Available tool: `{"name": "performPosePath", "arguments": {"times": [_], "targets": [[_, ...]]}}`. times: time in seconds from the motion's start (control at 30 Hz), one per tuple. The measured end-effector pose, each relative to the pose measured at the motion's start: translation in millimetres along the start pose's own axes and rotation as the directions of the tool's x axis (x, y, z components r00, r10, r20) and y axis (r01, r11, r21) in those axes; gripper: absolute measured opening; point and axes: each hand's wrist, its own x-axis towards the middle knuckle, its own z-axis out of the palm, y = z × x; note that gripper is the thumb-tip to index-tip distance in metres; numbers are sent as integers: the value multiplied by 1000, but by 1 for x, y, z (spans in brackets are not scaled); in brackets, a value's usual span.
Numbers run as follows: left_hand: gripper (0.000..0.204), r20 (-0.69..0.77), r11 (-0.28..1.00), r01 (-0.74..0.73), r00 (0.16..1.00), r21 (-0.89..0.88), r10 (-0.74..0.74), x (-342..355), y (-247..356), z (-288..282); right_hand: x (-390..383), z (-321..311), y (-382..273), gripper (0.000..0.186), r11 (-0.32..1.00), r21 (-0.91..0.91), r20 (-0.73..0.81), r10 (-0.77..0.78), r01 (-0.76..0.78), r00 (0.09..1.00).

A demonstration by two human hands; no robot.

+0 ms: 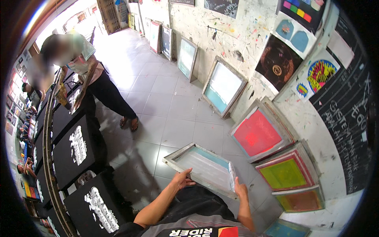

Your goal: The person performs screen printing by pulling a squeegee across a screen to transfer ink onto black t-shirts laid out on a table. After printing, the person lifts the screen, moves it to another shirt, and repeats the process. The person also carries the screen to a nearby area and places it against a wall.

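A screen printing frame (201, 166) is held tilted in front of my body, with pale mesh, a teal band along the far side and white residue near its right end. My left hand (182, 179) grips the near rail of the frame, thumb on top. At the right end, my right hand (240, 188) is closed around the frame's corner, its fingers partly hidden behind the rail. To my left, a black shirt (75, 197) with a white print (100, 209) lies flat on a printing board.
More black shirts with white prints line a long rail (47, 134) on the left. A person (85, 67) leans over a shirt there. Several screen frames, red (256, 132), yellow-green (284, 173) and white (224, 87), lean on the right wall above grey floor tiles (173, 102).
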Motion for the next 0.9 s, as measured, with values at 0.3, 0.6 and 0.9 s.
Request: {"name": "performPosePath", "arguments": {"times": [0.3,0.6,0.9], "targets": [[60,-132,991,-127,983,35,131,105,107,70,76,-44,-136,97,997,-50,-34,-66,64,997],[58,-137,967,-205,965,149,226,198,218,144,40,-60,-326,69,459,-299,-136,-888,837,439],[56,-200,974,-124,966,192,163,290,319,205,163,-53,-446,44,358,-418,-114,-932,835,343]]}}
